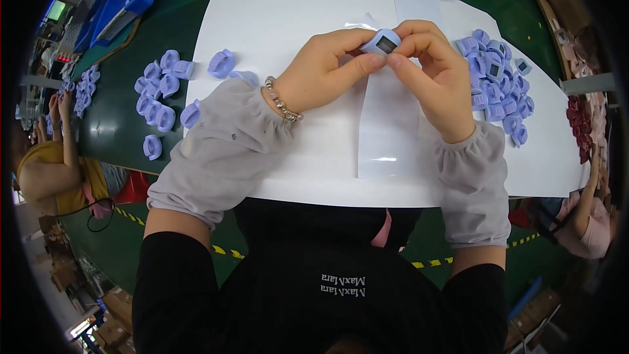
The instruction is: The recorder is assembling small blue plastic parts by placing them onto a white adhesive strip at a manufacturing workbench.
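Note:
Above the white sheet, both my hands hold one small lavender ring-shaped digital device (382,43) with a dark rectangular screen facing up. My left hand (327,69) pinches its left end between thumb and fingers. My right hand (429,59) grips the right side, thumb and fingertips close to the screen. Beyond my right hand lies a heap of similar lavender devices (493,78), some with their screens showing. Near my left sleeve rest a few loose ones (221,63), showing their curved bands. Fingers partly cover the held device.
A large white sheet (295,19) covers much of the green table (108,128), with a glossy strip (386,137) lying on it. More lavender devices (157,85) sit left of the sheet. A blue bin (134,0) stands far left. Other people work at both sides; dark red pieces (578,124) lie right.

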### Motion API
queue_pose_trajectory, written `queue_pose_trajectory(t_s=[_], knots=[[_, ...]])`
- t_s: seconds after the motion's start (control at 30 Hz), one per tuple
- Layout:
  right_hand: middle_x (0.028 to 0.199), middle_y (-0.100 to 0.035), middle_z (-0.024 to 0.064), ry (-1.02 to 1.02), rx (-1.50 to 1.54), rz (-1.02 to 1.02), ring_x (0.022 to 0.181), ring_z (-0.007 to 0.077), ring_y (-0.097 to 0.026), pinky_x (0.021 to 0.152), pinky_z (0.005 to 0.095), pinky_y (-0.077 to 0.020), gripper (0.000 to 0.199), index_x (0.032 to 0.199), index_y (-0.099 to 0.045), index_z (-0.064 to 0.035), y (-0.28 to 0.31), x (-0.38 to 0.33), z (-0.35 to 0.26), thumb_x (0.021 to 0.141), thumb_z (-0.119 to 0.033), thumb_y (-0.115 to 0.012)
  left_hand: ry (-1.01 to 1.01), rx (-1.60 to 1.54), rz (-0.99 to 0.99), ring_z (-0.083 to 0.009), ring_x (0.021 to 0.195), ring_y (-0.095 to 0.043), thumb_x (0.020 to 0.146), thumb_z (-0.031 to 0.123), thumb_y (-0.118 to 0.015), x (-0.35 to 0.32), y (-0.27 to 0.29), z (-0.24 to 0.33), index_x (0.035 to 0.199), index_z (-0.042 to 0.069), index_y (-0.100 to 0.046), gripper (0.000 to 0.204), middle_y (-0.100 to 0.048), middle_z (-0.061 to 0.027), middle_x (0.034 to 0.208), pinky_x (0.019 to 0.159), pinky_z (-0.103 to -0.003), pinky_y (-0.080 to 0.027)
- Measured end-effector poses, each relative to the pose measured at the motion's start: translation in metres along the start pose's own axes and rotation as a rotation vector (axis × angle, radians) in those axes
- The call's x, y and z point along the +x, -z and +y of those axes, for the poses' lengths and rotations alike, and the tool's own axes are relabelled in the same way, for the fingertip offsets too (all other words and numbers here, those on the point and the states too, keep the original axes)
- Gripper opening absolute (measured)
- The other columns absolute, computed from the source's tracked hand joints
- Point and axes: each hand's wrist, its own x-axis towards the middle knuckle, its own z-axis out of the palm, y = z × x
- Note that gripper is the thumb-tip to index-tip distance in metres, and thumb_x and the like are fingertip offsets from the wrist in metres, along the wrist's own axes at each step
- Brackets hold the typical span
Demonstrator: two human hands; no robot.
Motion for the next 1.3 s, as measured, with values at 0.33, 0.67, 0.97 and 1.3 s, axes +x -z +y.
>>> queue_pose_trajectory(t_s=[0.33,0.67,0.97,1.3], knots=[[0.106,-0.054,0.0077,0.026,0.030,0.084,0.095,0.0149,-0.051,0.085,0.0276,-0.0409,0.009,0.090,-0.057,0.0018,-0.005,0.000,0.001,0.083,0.002,-0.061,-0.007,-0.001,0.014,-0.0126,0.082,-0.059,0.089,0.016,-0.060,0.000,-0.002,-0.002,0.110,0.000,-0.061,0.026,-0.064,-0.0065,0.091,0.074,-0.025,-0.047],[0.106,-0.054,0.0083,0.046,0.010,0.100,0.096,0.0154,-0.052,0.086,0.0285,-0.0411,0.010,0.091,-0.058,0.0017,-0.007,-0.001,0.002,0.081,0.004,-0.061,0.007,0.018,0.032,-0.0111,0.080,-0.059,0.089,0.018,-0.062,0.000,-0.004,-0.006,0.108,0.001,-0.063,0.026,-0.065,-0.0055,0.087,0.073,-0.025,-0.047],[0.107,-0.054,0.0085,0.090,-0.082,0.107,0.097,0.0160,-0.052,0.086,0.0283,-0.0414,0.012,0.091,-0.057,0.0007,-0.008,-0.001,0.003,0.080,0.004,-0.062,0.009,-0.005,0.026,-0.0108,0.080,-0.059,0.089,0.017,-0.062,0.000,-0.003,-0.008,0.110,0.001,-0.062,0.027,-0.065,-0.0047,0.087,0.073,-0.024,-0.047],[0.090,-0.061,0.0030,-0.375,0.009,0.023,0.076,0.0070,-0.052,0.067,0.0204,-0.0433,0.029,0.114,-0.059,-0.0001,0.003,0.000,-0.016,0.087,-0.009,-0.063,-0.063,0.165,-0.053,-0.0192,0.085,-0.061,0.086,0.014,-0.064,0.001,-0.003,0.000,0.111,0.002,-0.060,0.028,-0.064,-0.0094,0.097,0.076,-0.030,-0.048]])
